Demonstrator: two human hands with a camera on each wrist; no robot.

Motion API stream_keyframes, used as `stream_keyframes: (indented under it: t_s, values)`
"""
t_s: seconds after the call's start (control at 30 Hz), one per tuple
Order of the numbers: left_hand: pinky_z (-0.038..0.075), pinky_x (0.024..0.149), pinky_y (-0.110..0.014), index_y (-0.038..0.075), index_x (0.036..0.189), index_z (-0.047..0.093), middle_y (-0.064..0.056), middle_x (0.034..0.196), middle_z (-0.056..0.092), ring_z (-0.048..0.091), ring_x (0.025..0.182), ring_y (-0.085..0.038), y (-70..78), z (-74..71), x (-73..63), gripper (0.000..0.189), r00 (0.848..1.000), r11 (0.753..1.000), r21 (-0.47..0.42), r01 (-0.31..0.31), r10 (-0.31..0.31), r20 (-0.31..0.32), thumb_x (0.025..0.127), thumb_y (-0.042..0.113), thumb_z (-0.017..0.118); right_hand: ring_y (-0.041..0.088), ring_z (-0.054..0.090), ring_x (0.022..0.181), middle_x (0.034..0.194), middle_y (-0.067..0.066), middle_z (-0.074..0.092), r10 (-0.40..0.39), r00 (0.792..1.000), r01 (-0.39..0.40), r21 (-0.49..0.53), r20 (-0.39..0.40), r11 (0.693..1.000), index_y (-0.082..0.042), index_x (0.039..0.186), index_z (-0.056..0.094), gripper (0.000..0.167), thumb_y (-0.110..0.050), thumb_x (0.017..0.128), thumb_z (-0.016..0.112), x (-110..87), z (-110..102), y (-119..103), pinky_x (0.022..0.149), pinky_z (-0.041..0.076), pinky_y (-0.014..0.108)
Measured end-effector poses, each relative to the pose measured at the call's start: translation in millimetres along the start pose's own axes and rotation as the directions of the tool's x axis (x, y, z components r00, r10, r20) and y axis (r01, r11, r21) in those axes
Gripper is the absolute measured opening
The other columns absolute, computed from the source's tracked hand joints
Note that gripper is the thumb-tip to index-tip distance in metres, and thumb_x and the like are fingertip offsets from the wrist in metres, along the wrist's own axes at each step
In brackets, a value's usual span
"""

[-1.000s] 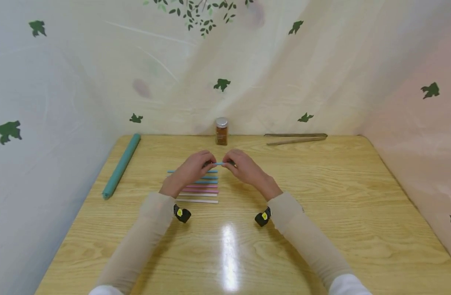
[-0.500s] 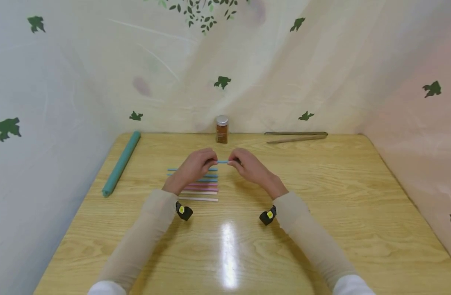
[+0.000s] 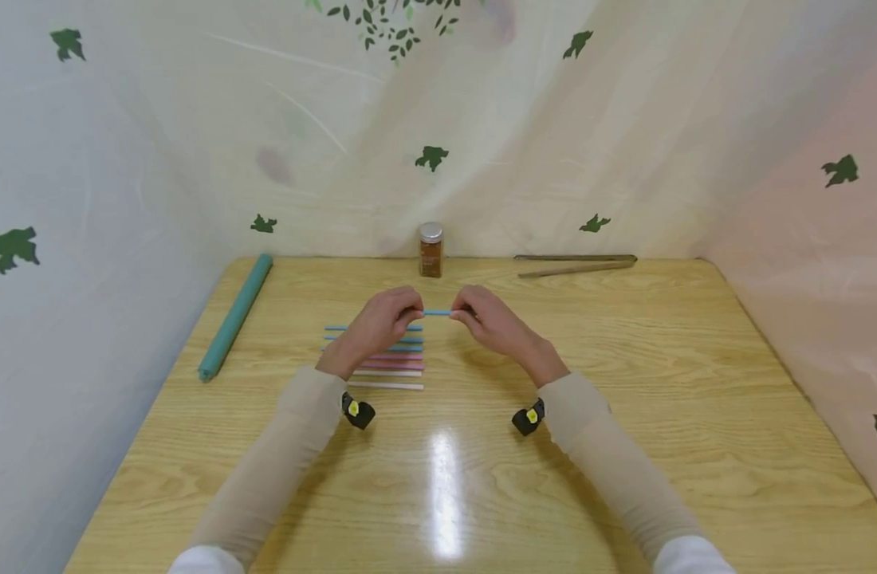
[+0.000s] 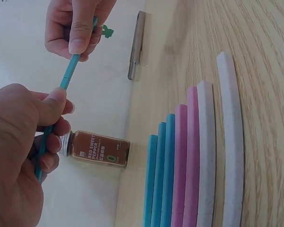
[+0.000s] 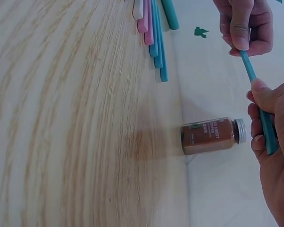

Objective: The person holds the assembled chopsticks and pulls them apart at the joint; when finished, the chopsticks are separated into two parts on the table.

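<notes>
My left hand (image 3: 381, 323) and right hand (image 3: 492, 323) hold one blue chopstick (image 3: 437, 312) between them, level above the table. Each thumb pinches it against curled fingers, and a short blue stretch shows between the hands. In the right wrist view its thicker end lies in my right hand (image 5: 279, 123). Below my left forearm several more chopsticks lie side by side: three blue chopsticks (image 4: 156, 189), two pink chopsticks (image 4: 191, 142) and two white chopsticks (image 4: 231, 123). The left hand and wrist hide part of this row in the head view.
Behind the hands a silver-lidded jar labelled red sweet pepper (image 3: 430, 255) stands at the table's (image 3: 625, 414) back edge. Metal tongs (image 3: 578, 271) lie at the back right. A teal roll (image 3: 236, 319) lies along the left side. Printed cloth (image 3: 324, 159) hangs behind the table.
My right hand has slid to the right, away from the left, so more of the blue chopstick shows between them. The left hand stays nearly in place.
</notes>
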State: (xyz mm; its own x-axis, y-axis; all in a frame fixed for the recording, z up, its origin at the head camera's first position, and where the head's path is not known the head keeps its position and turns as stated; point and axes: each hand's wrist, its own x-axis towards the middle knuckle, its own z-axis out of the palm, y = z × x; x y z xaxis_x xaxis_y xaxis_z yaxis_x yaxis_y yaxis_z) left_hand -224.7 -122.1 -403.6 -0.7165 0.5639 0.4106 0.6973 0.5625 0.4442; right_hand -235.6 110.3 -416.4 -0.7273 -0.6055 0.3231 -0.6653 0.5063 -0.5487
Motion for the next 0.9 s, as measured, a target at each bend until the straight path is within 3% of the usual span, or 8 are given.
stream_keyframes:
  t_s: [0.4, 0.57, 0.9]
  values:
    - [0.049, 0.078, -0.033, 0.005, 0.094, 0.062, -0.004, 0.088, 0.06, 0.056, 0.082, -0.017, 3.4, 3.7, 5.8, 0.007, 0.993, 0.995, 0.103, 0.0, -0.013, 0.119, 0.096, 0.009, 0.057, 0.015, 0.053, 0.083, 0.092, 0.004, 0.061, -0.053, 0.999, 0.053, -0.086, 0.005, 0.995, -0.007, 0.099, 0.06, 0.009, -0.014, 0.097, 0.055, -4.8, -2, 3, 0.076, 0.047, 0.031]
    - [0.049, 0.075, -0.031, 0.006, 0.099, 0.064, -0.003, 0.092, 0.062, 0.056, 0.08, -0.014, 10.2, 5.3, 9.6, 0.011, 0.987, 0.993, 0.118, 0.008, -0.027, 0.159, 0.097, 0.014, 0.056, 0.013, 0.056, 0.086, 0.096, 0.002, 0.063, -0.075, 0.997, 0.073, -0.109, -0.013, 0.991, -0.009, 0.102, 0.064, 0.012, -0.017, 0.096, 0.057, -4.8, 0, 1, 0.077, 0.049, 0.03]
    - [0.046, 0.072, -0.03, 0.005, 0.092, 0.062, -0.003, 0.086, 0.06, 0.05, 0.075, -0.013, 5.3, 15.5, 12.2, 0.01, 0.993, 0.998, 0.024, -0.056, 0.053, 0.107, 0.097, 0.009, 0.054, 0.012, 0.047, 0.076, 0.086, 0.0, 0.057, -0.05, 0.997, 0.047, -0.062, -0.056, 0.997, -0.011, 0.092, 0.059, 0.006, -0.015, 0.096, 0.057, -9.4, 2, 10, 0.07, 0.043, 0.029]
